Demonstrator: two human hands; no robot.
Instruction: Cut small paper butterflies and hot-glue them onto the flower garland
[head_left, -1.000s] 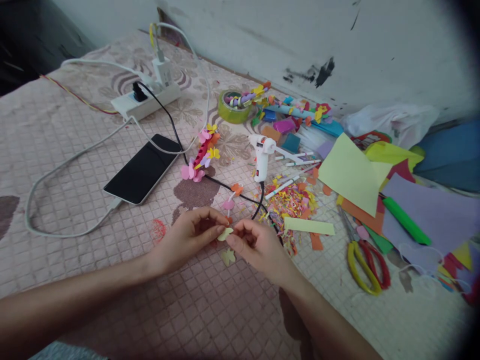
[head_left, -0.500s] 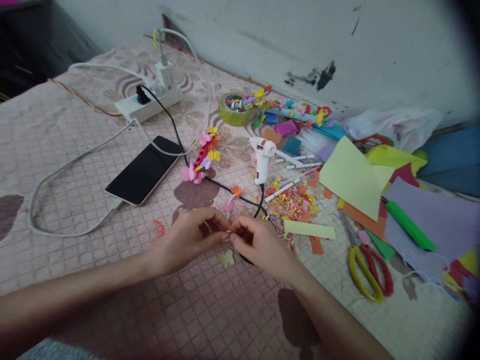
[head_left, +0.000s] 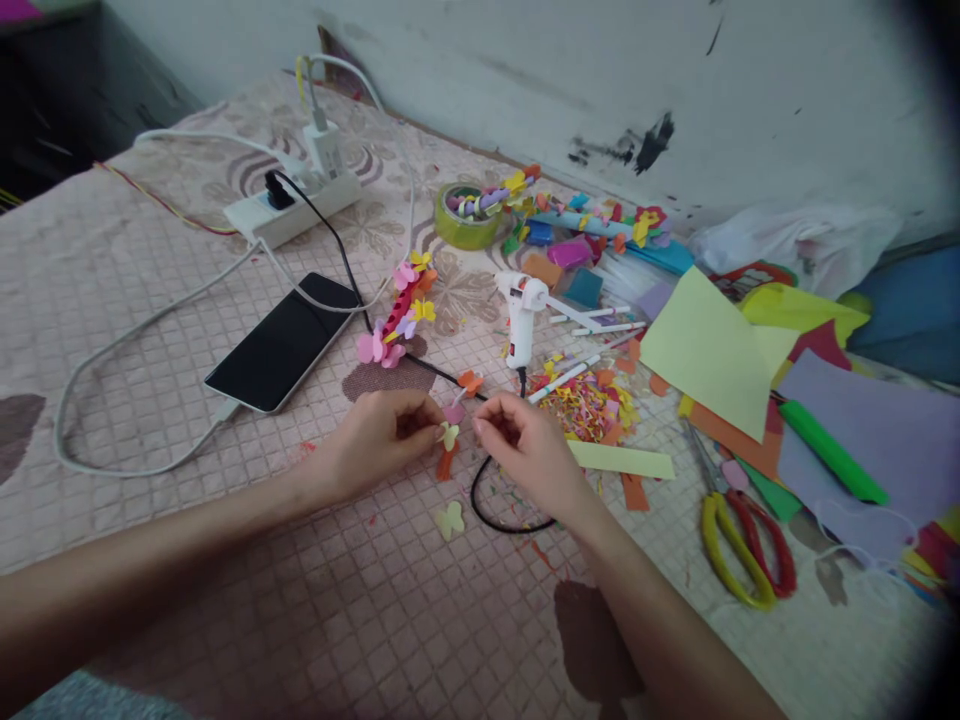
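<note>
1. Pale wall (head_left: 487,90), smeared black, behind the glue gun (head_left: 521,322);
2. Quilted patterned cloth (head_left: 300,620), beneath the glue gun;
3. Power strip (head_left: 311,207), left of and behind the glue gun;
4. Right hand (head_left: 529,455), in front of the glue gun; its grip curled, whether closed I cannot tell;
5. Left hand (head_left: 386,437), front-left of the glue gun; its grip narrow, pinching the cream butterfly (head_left: 449,435);
6. Second butterfly (head_left: 450,521), loose in front of the glue gun.

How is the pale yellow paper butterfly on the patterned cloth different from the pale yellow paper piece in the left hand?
The butterfly lies on the cloth; the piece is pinched by the left hand. The butterfly shows spread wings; the piece looks narrower. Both are pale yellow.
</note>
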